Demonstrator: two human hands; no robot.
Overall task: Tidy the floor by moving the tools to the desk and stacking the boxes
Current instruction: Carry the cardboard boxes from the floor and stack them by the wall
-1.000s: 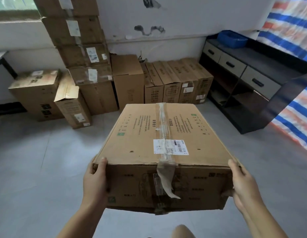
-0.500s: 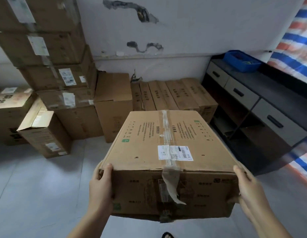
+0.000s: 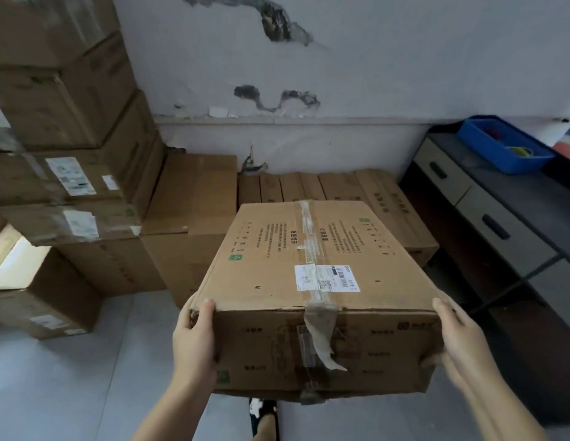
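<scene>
Gripping the taped cardboard box [image 3: 312,281] at both near corners, left hand [image 3: 194,342] and right hand [image 3: 462,345], thumbs on top, fingers curled round the sides. Carrying it up off the floor. Just past the fingers, low flat boxes [image 3: 312,186] by the wall. Next, probably setting it down flat on those.

Both hands, left [image 3: 194,342] and right [image 3: 462,342], extend forward, thumbs up, gripping opposite sides of a load.
</scene>
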